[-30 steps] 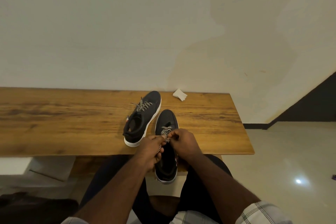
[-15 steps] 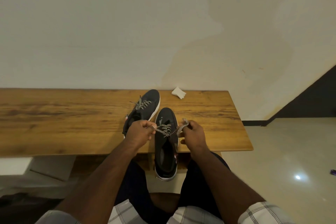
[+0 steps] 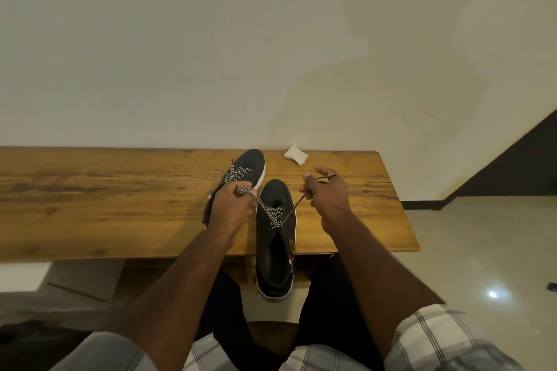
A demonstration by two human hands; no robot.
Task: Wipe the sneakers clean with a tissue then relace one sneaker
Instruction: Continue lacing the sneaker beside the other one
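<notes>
One lace end is pinched in each grip, left hand and right hand, drawn apart to tighten the sneaker overhanging the worktop's near edge.

Far sneaker's heel behind left hand; near sneaker's lacing detail blurred.

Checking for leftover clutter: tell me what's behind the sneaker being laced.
Behind the near sneaker, a folded tissue lies on the table by the wall. Its pair sits far-left, partly covered by the left hand.
</notes>
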